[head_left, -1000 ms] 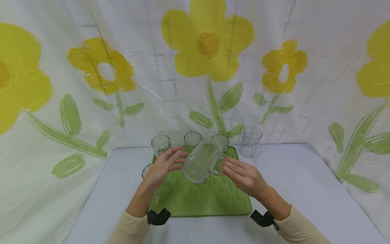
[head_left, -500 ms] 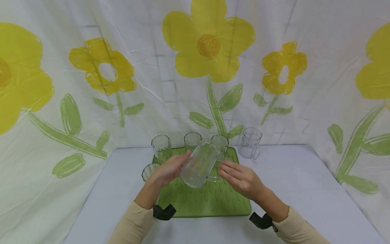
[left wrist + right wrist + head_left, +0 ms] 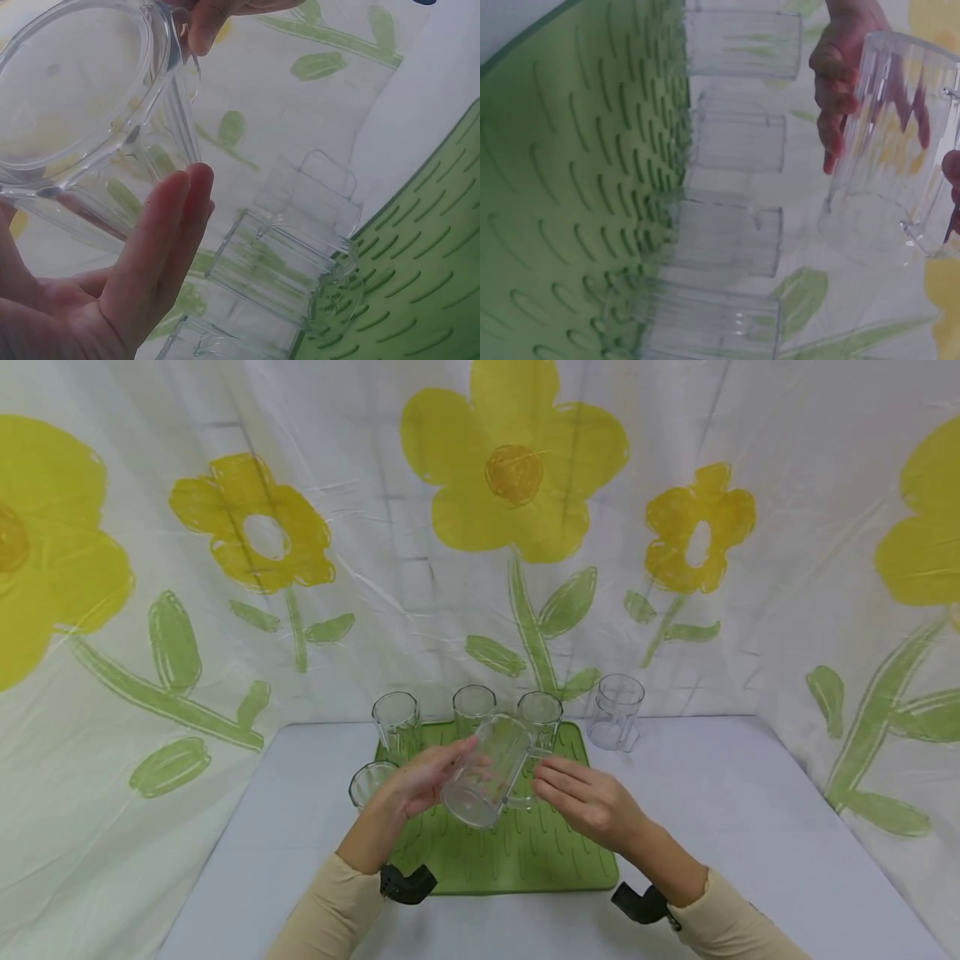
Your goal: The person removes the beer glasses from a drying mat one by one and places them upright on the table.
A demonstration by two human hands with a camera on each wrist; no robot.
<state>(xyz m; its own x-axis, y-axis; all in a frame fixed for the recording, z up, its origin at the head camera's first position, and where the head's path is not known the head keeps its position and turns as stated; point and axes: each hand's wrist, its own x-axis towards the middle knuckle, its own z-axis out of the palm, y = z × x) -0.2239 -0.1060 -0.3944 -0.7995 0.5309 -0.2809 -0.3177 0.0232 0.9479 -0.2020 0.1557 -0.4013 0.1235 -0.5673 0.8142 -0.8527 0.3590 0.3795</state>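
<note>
Both hands hold a clear glass mug (image 3: 487, 777) above the green mat. It is tilted, its base down towards the person and its mouth up and away. My left hand (image 3: 423, 777) grips the mug's body from the left, with some fingers showing through the glass. On the other side my right hand (image 3: 592, 797) pinches the handle. In the left wrist view the round base of the mug (image 3: 75, 82) fills the upper left, above the left hand (image 3: 97, 300). The right wrist view shows the mug's side (image 3: 885, 142), with most of the right hand out of frame.
A green ridged drying mat (image 3: 525, 864) lies on the white table (image 3: 750, 835). Along its back stand several glass mugs, one at the left corner (image 3: 396, 714). Another mug (image 3: 369, 783) stands nearer, partly behind the left arm. Off the mat, back right, is one more mug (image 3: 618, 714).
The left hand has moved right from beside the mug and now grips its body. The mug has come slightly lower and to the left, with the right hand still on its handle.
</note>
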